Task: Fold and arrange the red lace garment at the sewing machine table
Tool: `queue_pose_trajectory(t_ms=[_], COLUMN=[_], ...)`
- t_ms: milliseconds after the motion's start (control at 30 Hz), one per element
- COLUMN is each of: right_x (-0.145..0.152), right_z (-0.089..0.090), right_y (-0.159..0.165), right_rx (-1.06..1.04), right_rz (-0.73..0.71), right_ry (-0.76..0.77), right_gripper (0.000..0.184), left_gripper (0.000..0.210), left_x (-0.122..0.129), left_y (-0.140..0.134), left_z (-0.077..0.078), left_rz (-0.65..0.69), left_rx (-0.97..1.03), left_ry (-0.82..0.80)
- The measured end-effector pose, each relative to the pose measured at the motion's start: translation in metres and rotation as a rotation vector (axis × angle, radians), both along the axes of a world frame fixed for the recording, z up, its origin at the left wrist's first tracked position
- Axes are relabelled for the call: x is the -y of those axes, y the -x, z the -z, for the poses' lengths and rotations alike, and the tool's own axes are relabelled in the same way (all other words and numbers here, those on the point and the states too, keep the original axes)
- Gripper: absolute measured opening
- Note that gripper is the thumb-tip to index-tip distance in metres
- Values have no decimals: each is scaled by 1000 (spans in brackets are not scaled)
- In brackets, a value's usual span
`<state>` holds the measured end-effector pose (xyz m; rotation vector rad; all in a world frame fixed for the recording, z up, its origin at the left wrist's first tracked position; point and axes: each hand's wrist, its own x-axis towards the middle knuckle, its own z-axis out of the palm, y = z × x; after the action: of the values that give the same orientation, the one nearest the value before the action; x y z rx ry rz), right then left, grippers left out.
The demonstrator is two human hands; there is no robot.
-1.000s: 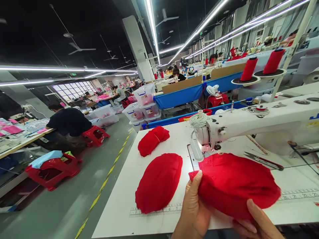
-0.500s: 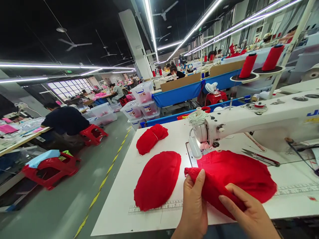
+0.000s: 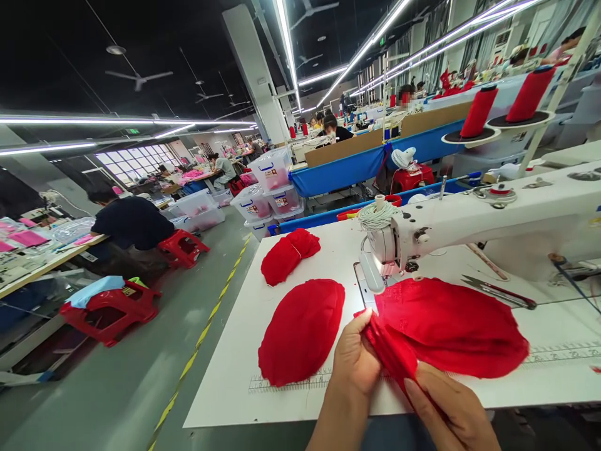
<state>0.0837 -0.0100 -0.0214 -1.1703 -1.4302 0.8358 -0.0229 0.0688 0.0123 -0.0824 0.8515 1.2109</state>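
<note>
A piece of red fabric [image 3: 392,354] is stretched between my two hands in front of the sewing machine [image 3: 382,247]. My left hand [image 3: 354,357] pinches its upper end, thumb on top, close to the needle area. Lower down, my right hand [image 3: 444,398] grips the other end between thumb and fingers. The fabric is folded narrow along its length. Right behind it, a larger red fabric pile [image 3: 455,329] lies on the table under the machine arm. A red oval stack of fabric [image 3: 300,332] lies to the left of my hands.
A tied red bundle [image 3: 288,255] lies at the table's far left. Thread snips [image 3: 500,292] rest behind the pile, beside the machine. Red thread cones [image 3: 479,113] stand at upper right. Beyond the aisle a person [image 3: 131,222] sits on a red stool [image 3: 183,248].
The fabric in my hands has gone from a broader, curved spread to a narrow fold. Both hands have drawn slightly left, and the camera view has shifted a little.
</note>
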Motion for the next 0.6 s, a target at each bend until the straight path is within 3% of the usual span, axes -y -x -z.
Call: queue_pose_trajectory(t_ms=[100,167,233,333,400,500,600], right_x=[-13,-23,-30,-36,-37,-35,-33], right_z=[-1,-3,-5,-2,2,7,6], right_y=[0,-3,-6,-8,-8,-12,-19], right_rx=[-138,-213,-200,-117,-156,-467,-756], right_rz=[161,207,157,8,54,244,211], right_ry=[192,258,239,212,216,281,528], right_gripper=[43,40,37,33,30,46,49], left_gripper=[6,18,31,36,34,31,37], left_x=[6,15,23,29,28,21,16], left_y=[5,8,10,10,9,10,13], left_z=[4,7,10,13,14,13,10], left_rz=[31,121,211,242,239,175,101], left_rx=[107,143,126,4,-83,-158,-162], left_ry=[-49,-143,-205,-233,-263,-312,-289])
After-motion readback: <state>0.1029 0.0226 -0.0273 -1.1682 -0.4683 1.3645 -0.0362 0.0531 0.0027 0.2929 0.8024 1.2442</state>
